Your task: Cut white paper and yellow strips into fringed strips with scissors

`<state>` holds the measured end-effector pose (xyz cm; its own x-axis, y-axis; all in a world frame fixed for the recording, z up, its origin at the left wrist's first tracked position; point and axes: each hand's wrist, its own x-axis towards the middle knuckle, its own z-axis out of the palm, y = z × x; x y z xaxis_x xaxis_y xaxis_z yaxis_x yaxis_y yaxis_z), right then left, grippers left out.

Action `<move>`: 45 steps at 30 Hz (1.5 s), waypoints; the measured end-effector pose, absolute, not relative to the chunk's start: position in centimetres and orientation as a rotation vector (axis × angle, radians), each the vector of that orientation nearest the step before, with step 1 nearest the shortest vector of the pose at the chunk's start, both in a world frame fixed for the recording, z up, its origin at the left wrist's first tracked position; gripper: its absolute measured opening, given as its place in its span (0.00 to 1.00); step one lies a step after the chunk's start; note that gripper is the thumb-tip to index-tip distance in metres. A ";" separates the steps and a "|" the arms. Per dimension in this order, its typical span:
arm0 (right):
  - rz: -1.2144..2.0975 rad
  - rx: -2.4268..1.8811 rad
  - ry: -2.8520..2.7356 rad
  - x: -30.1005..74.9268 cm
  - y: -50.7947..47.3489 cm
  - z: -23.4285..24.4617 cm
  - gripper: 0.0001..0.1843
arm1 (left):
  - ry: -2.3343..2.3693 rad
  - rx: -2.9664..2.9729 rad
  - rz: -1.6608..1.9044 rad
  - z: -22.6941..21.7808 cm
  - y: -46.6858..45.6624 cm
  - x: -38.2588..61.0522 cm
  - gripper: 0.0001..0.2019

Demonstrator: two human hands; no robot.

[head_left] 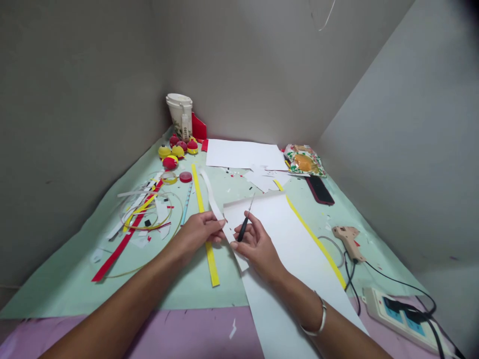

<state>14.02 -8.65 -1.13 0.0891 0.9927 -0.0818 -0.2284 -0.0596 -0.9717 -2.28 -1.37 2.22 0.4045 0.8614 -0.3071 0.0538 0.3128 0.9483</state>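
Note:
My left hand pinches a narrow white paper strip between thumb and fingers; the strip curls up and away at its far end. In my right hand is a black-handled tool with a slim, pointed metal blade tilted upward; whether it is scissors or a knife I cannot tell. The right thumb lies against the lower part of the strip. Beneath the right hand spreads a large white paper sheet. A yellow strip lies flat under the left fingers' side.
At left lie a red strip, paper scraps and looped wire. Behind stand red and yellow balls and a white cup. To the right are a phone, a glue gun and a power strip with trailing cables.

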 end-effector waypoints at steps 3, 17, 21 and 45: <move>1.311 -1.151 -0.958 14.2 -9.0 -0.8 0.45 | 1.043 1.124 0.768 2.6 -1.0 -2.6 0.08; 1.308 -1.215 -0.974 14.1 -10.0 -1.0 0.49 | 0.895 1.150 0.520 1.8 -2.1 -1.9 0.07; 1.357 -1.229 -1.042 15.1 -11.6 -0.7 0.46 | 0.944 1.091 0.564 1.5 -2.0 -1.8 0.09; 1.106 -1.420 -1.311 15.0 -13.5 -0.9 0.22 | 1.003 0.864 0.728 2.6 -0.9 -2.7 0.10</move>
